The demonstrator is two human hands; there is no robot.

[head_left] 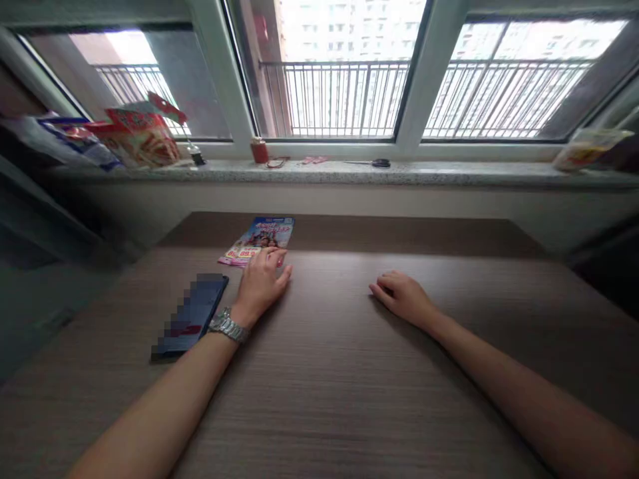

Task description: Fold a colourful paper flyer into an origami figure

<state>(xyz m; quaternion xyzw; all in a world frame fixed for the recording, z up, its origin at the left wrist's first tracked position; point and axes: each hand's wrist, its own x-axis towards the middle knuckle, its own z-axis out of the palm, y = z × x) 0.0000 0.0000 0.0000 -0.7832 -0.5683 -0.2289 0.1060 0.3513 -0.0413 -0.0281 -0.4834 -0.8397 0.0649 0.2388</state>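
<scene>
My left hand lies palm down at the near edge of a colourful printed leaflet, its fingertips over the lower right part. The thumb is spread from the fingers, and nothing is gripped. A silver watch is on that wrist. Left of the wrist a dark phone lies flat, partly blurred out by blocks. My right hand rests on the brown table to the right of the middle, fingers curled in and thumb alongside, with nothing visible in it.
Behind the table runs a stone windowsill. On it are scissors, a small red jar, a little flag in a holder and red food packaging. Another package stands at the far right.
</scene>
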